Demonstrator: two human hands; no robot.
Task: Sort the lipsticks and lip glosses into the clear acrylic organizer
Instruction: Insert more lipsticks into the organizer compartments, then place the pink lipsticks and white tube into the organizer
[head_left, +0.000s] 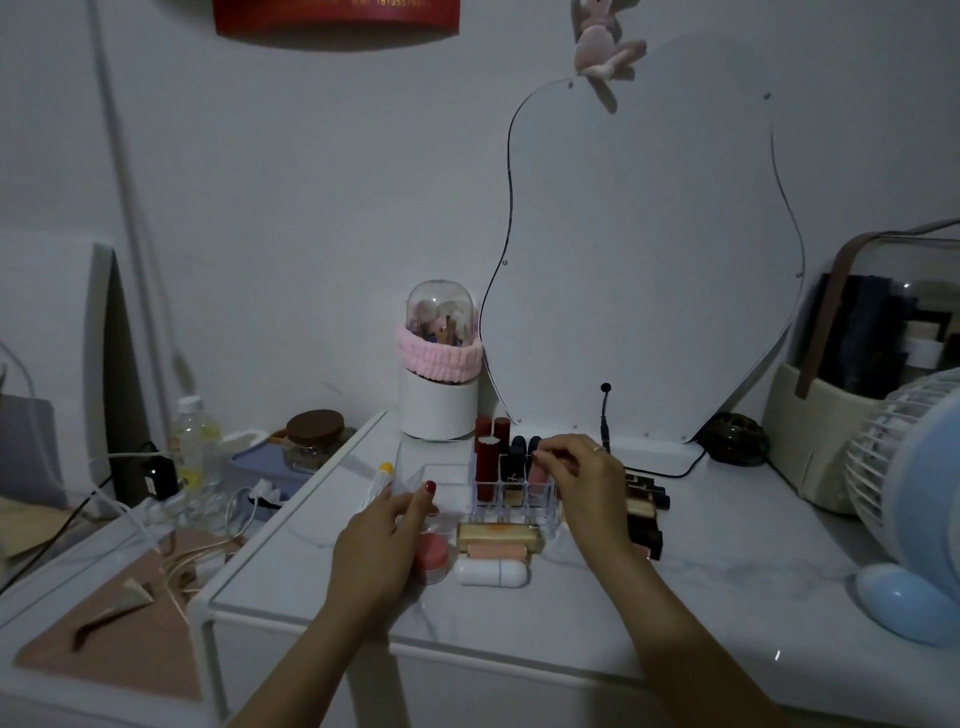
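Left hand: your left hand (387, 525) rests on the tabletop (675, 597), with the thumb against the near left corner of the clear acrylic organizer (441, 493); the fingers are curled at its edge, holding nothing else that I can see.
Jar: a small clear jar with pink content (431, 556) stands just to the right of your left hand, touching it or almost.
Loose pieces: between your two hands, in front of the organizer, lie a gold tube (498, 535), a pink tube (496, 552) and a white capsule-shaped case (491, 571), one after the other toward you.
Organizer: it stands between and just beyond your hands; the open tray part is on the left, the small square cells on the right. Red lipsticks (487, 457) and dark lipsticks (517, 454) stand upright in the cells.
Right hand: your right hand (582, 473) is above the right cells, fingers pinched together on the top of a pink lipstick (537, 475) that stands upright in a front cell.
Right pile: dark and gold lipsticks (644, 512) lie on the tabletop just to the right of your right hand, partly hidden by it.
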